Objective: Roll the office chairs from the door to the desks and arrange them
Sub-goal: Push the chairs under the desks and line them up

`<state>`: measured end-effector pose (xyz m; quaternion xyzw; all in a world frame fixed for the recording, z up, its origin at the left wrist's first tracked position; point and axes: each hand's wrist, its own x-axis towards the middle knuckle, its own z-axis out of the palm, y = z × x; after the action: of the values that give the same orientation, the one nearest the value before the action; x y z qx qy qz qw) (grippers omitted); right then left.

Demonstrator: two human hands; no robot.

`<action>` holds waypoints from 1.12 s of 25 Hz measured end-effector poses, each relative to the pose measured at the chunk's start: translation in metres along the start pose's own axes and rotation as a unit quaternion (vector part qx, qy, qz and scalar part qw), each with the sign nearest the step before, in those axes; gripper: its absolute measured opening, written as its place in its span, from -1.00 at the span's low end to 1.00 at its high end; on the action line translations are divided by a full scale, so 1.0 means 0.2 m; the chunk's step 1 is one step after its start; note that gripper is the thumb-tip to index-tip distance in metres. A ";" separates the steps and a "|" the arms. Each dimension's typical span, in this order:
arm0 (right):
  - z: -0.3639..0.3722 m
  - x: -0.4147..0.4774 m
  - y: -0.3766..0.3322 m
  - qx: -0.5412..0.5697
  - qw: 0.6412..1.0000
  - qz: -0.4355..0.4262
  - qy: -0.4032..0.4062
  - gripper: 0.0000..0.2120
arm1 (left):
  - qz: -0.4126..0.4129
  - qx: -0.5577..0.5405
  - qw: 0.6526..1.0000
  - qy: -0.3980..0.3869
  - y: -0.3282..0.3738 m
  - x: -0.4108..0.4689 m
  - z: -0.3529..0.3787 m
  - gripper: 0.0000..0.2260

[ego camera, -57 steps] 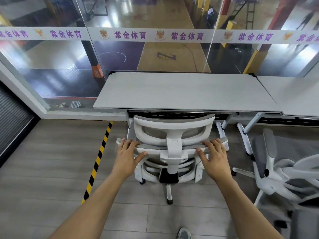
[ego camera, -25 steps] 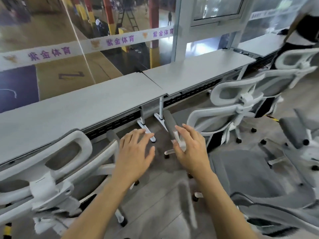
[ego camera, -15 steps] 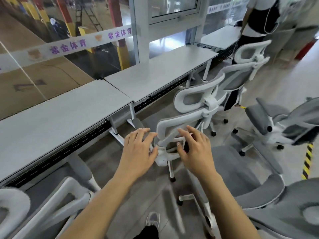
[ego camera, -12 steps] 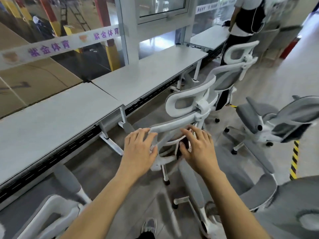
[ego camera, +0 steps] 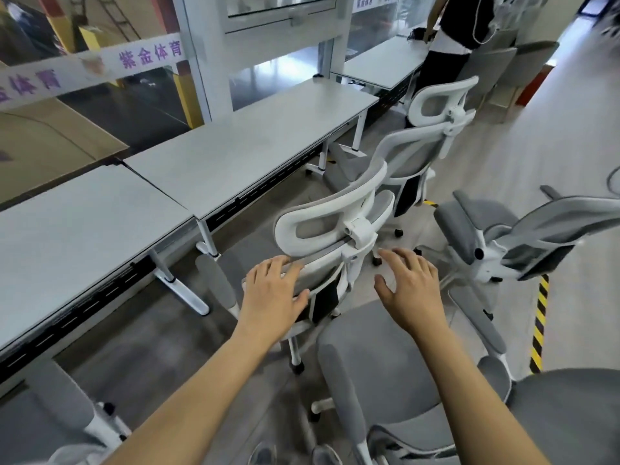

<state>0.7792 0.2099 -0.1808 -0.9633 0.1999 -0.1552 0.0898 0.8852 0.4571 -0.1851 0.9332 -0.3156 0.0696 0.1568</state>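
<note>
A white-framed office chair with a grey mesh headrest [ego camera: 327, 226] stands with its back toward me, facing the grey desks [ego camera: 241, 142] along the glass wall. My left hand [ego camera: 273, 293] lies flat on the top edge of its backrest, fingers spread. My right hand [ego camera: 409, 286] hovers open just to the right of the backrest, touching nothing. A second chair of the same kind [ego camera: 432, 135] stands further along the desk row. A grey seat [ego camera: 379, 370] of another chair sits right below my right arm.
A tipped-back chair [ego camera: 523, 236] stands at the right, near yellow-black floor tape [ego camera: 538, 323]. Part of another chair [ego camera: 63, 411] shows at the bottom left and one [ego camera: 570, 421] at the bottom right. A person [ego camera: 459, 31] stands at the far desk.
I have turned right, away from the first chair at its desk. My hands left that chair; the left one now rests on the backrest of the chair beside it.
</note>
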 end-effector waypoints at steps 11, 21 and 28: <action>0.43 0.61 0.38 0.115 0.976 -0.079 -0.167 -0.49 | -0.196 -0.052 0.979 0.000 0.06 0.06 0.29 -0.75; 0.35 0.52 0.34 0.229 0.953 -0.085 -0.180 -0.53 | -0.241 -0.064 0.968 0.035 0.09 -0.02 0.28 -0.80; 0.34 0.42 0.45 0.206 0.954 -0.126 -0.178 -0.52 | -0.239 -0.003 0.969 0.066 0.18 -0.21 0.33 -0.80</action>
<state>0.8440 0.1014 -0.2439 -0.9531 0.0216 -0.0292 0.3006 0.8333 0.4320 -0.2478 0.9744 -0.0728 0.0905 0.1924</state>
